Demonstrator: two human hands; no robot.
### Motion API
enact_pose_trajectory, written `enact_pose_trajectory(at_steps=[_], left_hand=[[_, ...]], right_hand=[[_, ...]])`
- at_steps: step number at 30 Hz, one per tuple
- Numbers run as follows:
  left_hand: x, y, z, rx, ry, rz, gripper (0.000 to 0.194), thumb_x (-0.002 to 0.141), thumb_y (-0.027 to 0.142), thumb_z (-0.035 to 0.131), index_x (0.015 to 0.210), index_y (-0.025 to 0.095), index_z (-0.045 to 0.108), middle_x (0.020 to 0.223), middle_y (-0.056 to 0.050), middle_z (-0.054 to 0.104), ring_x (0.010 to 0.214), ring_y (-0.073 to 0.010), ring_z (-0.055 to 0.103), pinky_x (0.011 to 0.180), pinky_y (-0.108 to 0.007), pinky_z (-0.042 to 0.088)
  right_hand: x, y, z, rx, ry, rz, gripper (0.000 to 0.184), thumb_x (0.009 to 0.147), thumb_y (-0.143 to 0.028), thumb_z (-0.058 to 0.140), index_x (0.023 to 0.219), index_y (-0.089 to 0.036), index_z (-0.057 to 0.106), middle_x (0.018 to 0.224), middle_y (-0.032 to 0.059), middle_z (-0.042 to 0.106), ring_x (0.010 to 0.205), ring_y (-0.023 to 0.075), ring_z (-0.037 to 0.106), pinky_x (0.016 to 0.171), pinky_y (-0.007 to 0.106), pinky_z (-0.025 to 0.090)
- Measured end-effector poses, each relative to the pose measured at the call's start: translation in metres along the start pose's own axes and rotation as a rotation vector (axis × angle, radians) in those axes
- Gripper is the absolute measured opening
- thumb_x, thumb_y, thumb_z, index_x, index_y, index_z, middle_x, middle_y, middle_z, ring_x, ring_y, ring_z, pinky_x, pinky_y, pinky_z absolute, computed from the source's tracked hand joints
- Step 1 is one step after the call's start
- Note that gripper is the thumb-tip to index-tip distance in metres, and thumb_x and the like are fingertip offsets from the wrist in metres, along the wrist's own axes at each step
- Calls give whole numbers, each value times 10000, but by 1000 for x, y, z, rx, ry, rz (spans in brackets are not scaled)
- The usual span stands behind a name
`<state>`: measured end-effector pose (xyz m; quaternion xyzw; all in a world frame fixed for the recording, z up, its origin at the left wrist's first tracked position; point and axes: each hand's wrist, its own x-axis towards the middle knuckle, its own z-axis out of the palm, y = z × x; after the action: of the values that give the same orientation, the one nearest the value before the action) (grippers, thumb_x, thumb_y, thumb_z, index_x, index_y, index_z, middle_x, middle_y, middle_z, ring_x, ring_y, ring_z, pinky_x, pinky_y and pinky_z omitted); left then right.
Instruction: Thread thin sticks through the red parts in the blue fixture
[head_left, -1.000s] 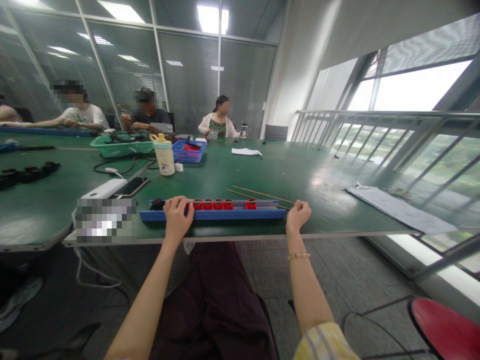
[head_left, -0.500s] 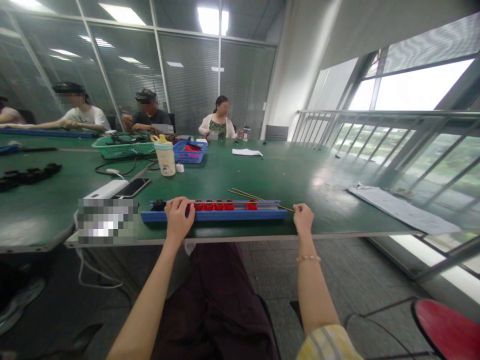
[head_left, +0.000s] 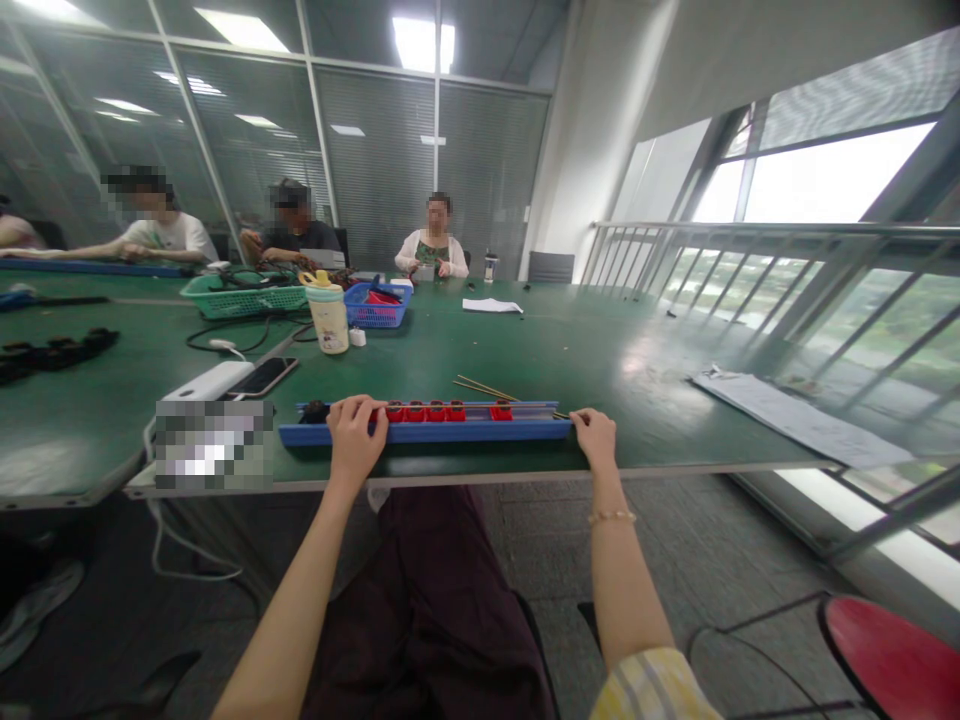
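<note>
A long blue channel rail (head_left: 450, 432) lies along the near edge of the table. Several small red blocks (head_left: 416, 412) sit in it, with one red block (head_left: 500, 411) set apart toward the right. A black piece (head_left: 313, 411) is at its left end. My left hand (head_left: 356, 432) is curled over the rail beside the leftmost visible red block; what its closed fingers hold is hidden. At the rail's right end my right hand (head_left: 595, 436) pinches the end of a thin brass-coloured rod (head_left: 561, 415), which runs left into the rail.
Loose thin rods (head_left: 484, 385) lie behind the rail. To the left are a phone (head_left: 264, 377), a white power bank (head_left: 206, 382), a cup (head_left: 328, 318), a green basket (head_left: 240, 297) and a blue basket (head_left: 375, 306). A clipboard with papers (head_left: 795, 415) lies right. Several people sit across the table.
My right hand has moved left with the rod, closer to the rail's right end. My left hand stays in place over the rail.
</note>
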<state>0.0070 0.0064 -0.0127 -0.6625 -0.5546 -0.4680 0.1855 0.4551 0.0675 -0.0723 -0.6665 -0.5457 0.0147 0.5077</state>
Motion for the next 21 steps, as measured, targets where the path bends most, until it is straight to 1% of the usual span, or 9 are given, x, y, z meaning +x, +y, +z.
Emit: enact_pose_trajectory(at_steps=[2, 4, 7, 9, 11, 15, 21], left_hand=[[0, 0, 0, 1, 4, 4, 219, 907, 316, 492, 945, 218, 684, 1029, -94, 623, 1036, -267, 496, 925, -407, 367], [0, -1, 1, 2, 6, 6, 218, 907, 315, 495, 946, 217, 686, 1037, -94, 625, 1040, -267, 496, 929, -407, 365], [0, -2, 2, -2, 3, 5, 220, 913, 314, 493, 945, 214, 686, 1037, -87, 629, 1038, -259, 501, 939, -406, 362], [0, -3, 3, -4, 0, 6, 222, 918, 313, 489, 945, 214, 686, 1036, -81, 631, 1037, -253, 505, 945, -403, 361], [0, -2, 2, -2, 0, 5, 223, 920, 314, 489, 945, 214, 686, 1035, -80, 629, 1040, -253, 504, 946, -401, 361], [0, -2, 2, -1, 7, 3, 226, 920, 317, 490, 939, 214, 690, 1027, -84, 627, 1035, -256, 501, 941, -398, 364], [0, -1, 2, -3, 1, -3, 225, 919, 314, 491, 940, 217, 692, 1029, -82, 624, 1033, -253, 494, 947, -401, 364]], right_hand=[[-1, 0, -1, -45, -48, -21, 191, 789, -354, 611, 683, -228, 707, 710, 50, 658, 787, 223, 562, 836, 389, 385], [-1, 1, -2, -122, -107, -21, 149, 781, -307, 610, 757, -252, 746, 790, 43, 692, 825, 216, 581, 843, 372, 385], [0, 2, -5, -217, -199, -16, 234, 779, -219, 571, 870, -289, 776, 902, 34, 721, 898, 211, 601, 863, 351, 380], [1, 2, -6, -236, -224, -21, 302, 788, -179, 525, 903, -291, 781, 922, 40, 729, 931, 215, 603, 876, 345, 375], [1, 1, -6, -232, -201, -24, 334, 794, -158, 486, 895, -270, 785, 892, 63, 729, 927, 226, 600, 877, 350, 371], [0, 2, -3, -218, -127, -42, 338, 782, -141, 458, 861, -217, 778, 828, 105, 714, 884, 245, 585, 877, 377, 349], [4, 9, 1, -203, -83, -29, 357, 779, -161, 406, 840, -199, 755, 835, 98, 702, 862, 233, 572, 876, 381, 343]])
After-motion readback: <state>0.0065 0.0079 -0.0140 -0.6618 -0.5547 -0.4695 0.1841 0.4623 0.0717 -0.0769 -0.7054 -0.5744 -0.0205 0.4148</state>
